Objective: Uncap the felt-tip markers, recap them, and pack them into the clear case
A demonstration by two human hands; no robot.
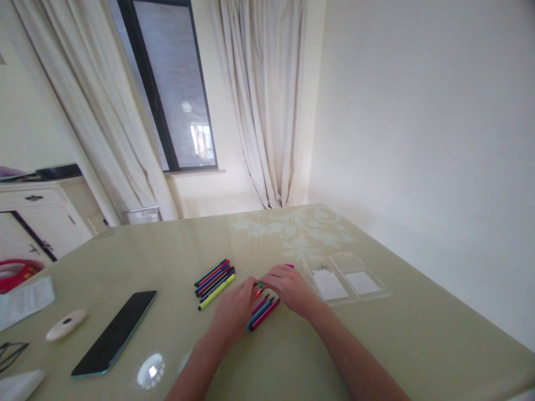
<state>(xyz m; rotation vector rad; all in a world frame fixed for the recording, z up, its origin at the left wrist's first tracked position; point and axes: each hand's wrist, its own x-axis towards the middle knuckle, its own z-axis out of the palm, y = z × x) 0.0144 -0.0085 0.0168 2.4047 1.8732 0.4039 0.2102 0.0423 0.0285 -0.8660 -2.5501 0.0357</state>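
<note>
Near pens: at least three, two pink and one blue, lay side by side left of the clear case point(345, 262); the hands point(291, 285) hid any exact count of the near pens point(264, 315).
Green piece: one point(261, 284) showed at the meeting fingertips, also left of the case.
Left hand: one point(234, 311), the farther from the case, its fingers bent in at the green piece; whether they pinched it could not be told.
Right hand: one, the nearer to the case, palm down, fingers lying together toward the green piece; its hold could not be told either.
Pink end: one point(290, 265) poked out past the right hand, just left of the case.
Case: one, opened flat in two halves, with two white cards point(330, 284), one per half.
Yellow pen: one point(217, 292), edging a row of darker pens point(212, 274) well left of the case; the row's number was unclear.
Phone: one point(115, 333), farther left of the case.
Pale oval object: one point(66, 325), left again.
Curtains: two point(271, 100), beyond the case and leftward, with one window point(175, 83) between.
</note>
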